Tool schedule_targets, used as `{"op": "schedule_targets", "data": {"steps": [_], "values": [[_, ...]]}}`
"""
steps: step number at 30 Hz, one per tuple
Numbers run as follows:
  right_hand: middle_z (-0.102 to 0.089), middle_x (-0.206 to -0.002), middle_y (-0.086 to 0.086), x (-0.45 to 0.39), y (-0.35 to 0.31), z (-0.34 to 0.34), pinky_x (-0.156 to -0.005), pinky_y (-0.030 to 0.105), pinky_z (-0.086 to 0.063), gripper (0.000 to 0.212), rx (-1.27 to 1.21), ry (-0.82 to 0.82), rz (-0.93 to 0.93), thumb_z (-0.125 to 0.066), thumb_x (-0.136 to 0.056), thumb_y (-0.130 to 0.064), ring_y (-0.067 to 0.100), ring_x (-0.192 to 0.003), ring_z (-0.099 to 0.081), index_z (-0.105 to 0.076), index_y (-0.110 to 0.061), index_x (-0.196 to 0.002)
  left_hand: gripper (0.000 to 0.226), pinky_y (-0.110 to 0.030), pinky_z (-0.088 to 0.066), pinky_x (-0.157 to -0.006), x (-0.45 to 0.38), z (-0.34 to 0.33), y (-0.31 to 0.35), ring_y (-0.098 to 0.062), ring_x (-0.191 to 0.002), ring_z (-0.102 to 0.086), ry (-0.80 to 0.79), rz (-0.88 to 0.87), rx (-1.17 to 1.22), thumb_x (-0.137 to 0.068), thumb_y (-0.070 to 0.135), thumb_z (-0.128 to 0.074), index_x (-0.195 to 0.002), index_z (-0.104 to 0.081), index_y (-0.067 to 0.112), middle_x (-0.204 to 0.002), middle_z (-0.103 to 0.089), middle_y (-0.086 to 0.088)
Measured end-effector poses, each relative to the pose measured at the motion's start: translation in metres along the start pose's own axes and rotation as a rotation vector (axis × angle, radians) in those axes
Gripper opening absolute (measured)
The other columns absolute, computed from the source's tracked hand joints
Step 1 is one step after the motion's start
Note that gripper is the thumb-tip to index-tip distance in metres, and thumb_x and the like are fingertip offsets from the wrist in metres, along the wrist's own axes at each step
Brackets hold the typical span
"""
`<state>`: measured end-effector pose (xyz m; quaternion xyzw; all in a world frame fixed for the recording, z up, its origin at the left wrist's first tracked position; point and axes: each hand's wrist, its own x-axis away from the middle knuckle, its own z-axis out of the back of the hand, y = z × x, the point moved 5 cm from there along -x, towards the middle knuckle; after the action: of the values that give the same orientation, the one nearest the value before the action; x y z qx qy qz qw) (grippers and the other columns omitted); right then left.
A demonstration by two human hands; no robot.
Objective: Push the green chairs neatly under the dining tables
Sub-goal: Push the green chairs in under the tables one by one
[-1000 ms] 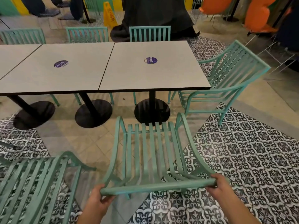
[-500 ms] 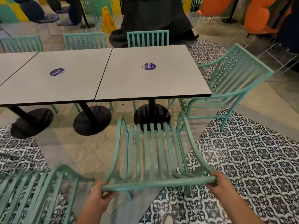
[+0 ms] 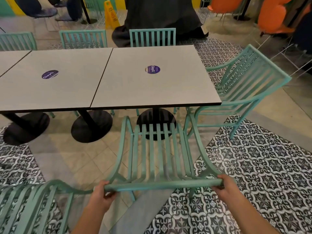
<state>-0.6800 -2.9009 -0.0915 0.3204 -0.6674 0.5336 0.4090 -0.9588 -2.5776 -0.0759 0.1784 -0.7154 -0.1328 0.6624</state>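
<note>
A green slatted chair [image 3: 157, 152] stands in front of me, facing the right-hand grey dining table [image 3: 155, 86]. My left hand [image 3: 101, 195] grips the left end of its top back rail and my right hand [image 3: 224, 188] grips the right end. The seat's front edge lies close to the table's black round base [image 3: 156, 119], just short of the table's near edge. Another green chair [image 3: 243, 92] stands angled at the table's right end. A third green chair [image 3: 28, 205] is at my lower left.
Three green chairs [image 3: 152, 37] are tucked along the far side of the joined tables. A second grey table [image 3: 55, 81] adjoins on the left. A yellow wet-floor sign [image 3: 110, 12], seated people's legs and orange chairs [image 3: 273, 16] lie beyond. The floor is part patterned tile.
The chair has slid forward toward the table with both hands still on its back rail; its seat front now reaches the black table base.
</note>
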Motion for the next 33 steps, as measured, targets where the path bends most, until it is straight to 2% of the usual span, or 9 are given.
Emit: {"op": "schedule_targets", "data": {"steps": [3, 5, 11, 14, 16, 20, 26, 30, 33], "values": [[-0.048, -0.120, 0.020, -0.005, -0.006, -0.009, -0.094, 0.040, -0.048, 0.016, -0.029, 0.006, 0.012, -0.050, -0.093, -0.004, 0.030, -0.099, -0.051, -0.050, 0.001, -0.109, 0.009, -0.052, -0.055, -0.083, -0.010, -0.007, 0.006, -0.035, -0.080, -0.055, -0.005, 0.007, -0.001, -0.093, 0.006, -0.049, -0.088, -0.044, 0.001, -0.090, -0.050, -0.019], [-0.049, -0.121, 0.020, -0.004, -0.008, -0.018, -0.083, 0.037, -0.054, 0.006, -0.046, -0.015, 0.013, -0.050, -0.093, -0.004, 0.028, -0.094, -0.052, -0.052, 0.000, -0.097, 0.007, -0.051, -0.057, -0.074, -0.014, -0.013, 0.013, -0.034, -0.078, -0.055, -0.021, 0.007, 0.011, -0.093, 0.006, -0.050, -0.096, -0.045, 0.002, -0.093, -0.049, -0.019], [-0.041, -0.143, 0.025, -0.001, -0.013, -0.040, -0.102, 0.046, -0.043, 0.009, -0.052, -0.040, 0.025, -0.043, -0.097, -0.003, 0.031, -0.100, -0.055, -0.050, -0.002, -0.092, 0.026, -0.054, -0.043, -0.102, -0.021, -0.024, 0.029, -0.040, -0.097, -0.051, 0.013, -0.008, -0.003, -0.093, 0.008, -0.051, -0.115, -0.039, 0.005, -0.099, -0.047, -0.021], [-0.045, -0.140, 0.023, -0.002, -0.015, -0.049, -0.083, 0.046, -0.050, 0.028, -0.060, -0.027, 0.048, -0.047, -0.096, -0.004, 0.027, -0.090, -0.054, -0.050, 0.002, -0.124, 0.026, -0.054, -0.043, -0.103, -0.028, -0.028, 0.037, -0.039, -0.102, -0.049, 0.020, -0.009, -0.013, -0.093, 0.008, -0.052, -0.115, -0.038, 0.004, -0.101, -0.047, -0.021], [-0.047, -0.136, 0.022, -0.002, -0.017, -0.055, -0.090, 0.047, -0.049, 0.036, -0.070, -0.044, 0.044, -0.049, -0.096, -0.005, 0.029, -0.093, -0.054, -0.046, 0.001, -0.131, 0.026, -0.054, -0.043, -0.103, -0.034, -0.031, 0.042, -0.039, -0.099, -0.051, 0.017, -0.010, -0.023, -0.093, 0.008, -0.053, -0.115, -0.039, 0.004, -0.097, -0.047, -0.020], [-0.045, -0.136, 0.022, -0.003, -0.022, -0.071, -0.078, 0.045, -0.051, 0.022, -0.028, -0.029, 0.019, -0.050, -0.095, -0.004, 0.030, -0.090, -0.053, -0.051, 0.000, -0.116, 0.028, -0.055, -0.048, -0.094, -0.042, -0.040, 0.056, -0.039, -0.091, -0.056, -0.012, 0.002, -0.026, -0.092, 0.008, -0.055, -0.116, -0.042, 0.005, -0.099, -0.048, -0.020], [-0.044, -0.140, 0.020, -0.010, -0.029, -0.083, -0.100, 0.044, -0.044, 0.003, -0.040, 0.005, -0.006, -0.050, -0.094, -0.005, 0.030, -0.111, -0.049, -0.051, -0.003, -0.097, 0.029, -0.057, -0.045, -0.099, -0.049, -0.050, 0.062, -0.043, -0.118, -0.052, -0.009, 0.007, -0.003, -0.092, 0.008, -0.055, -0.118, -0.042, 0.005, -0.109, -0.048, -0.022], [-0.046, -0.138, 0.019, -0.014, -0.033, -0.090, -0.097, 0.045, -0.045, 0.005, -0.034, -0.007, 0.003, -0.050, -0.094, -0.004, 0.030, -0.116, -0.047, -0.048, -0.002, -0.090, 0.036, -0.055, -0.049, -0.095, -0.053, -0.055, 0.065, -0.042, -0.118, -0.054, -0.017, 0.019, 0.018, -0.090, 0.010, -0.057, -0.123, -0.044, 0.005, -0.120, -0.050, -0.025], [-0.046, -0.135, 0.021, -0.014, -0.035, -0.093, -0.101, 0.046, -0.045, 0.006, -0.031, -0.001, 0.017, -0.051, -0.095, -0.007, 0.032, -0.119, -0.047, -0.050, -0.001, -0.096, 0.032, -0.051, -0.051, -0.091, -0.057, -0.057, 0.065, -0.041, -0.117, -0.054, -0.033, 0.020, 0.021, -0.091, 0.011, -0.057, -0.119, -0.044, 0.004, -0.112, -0.051, -0.023]]}}
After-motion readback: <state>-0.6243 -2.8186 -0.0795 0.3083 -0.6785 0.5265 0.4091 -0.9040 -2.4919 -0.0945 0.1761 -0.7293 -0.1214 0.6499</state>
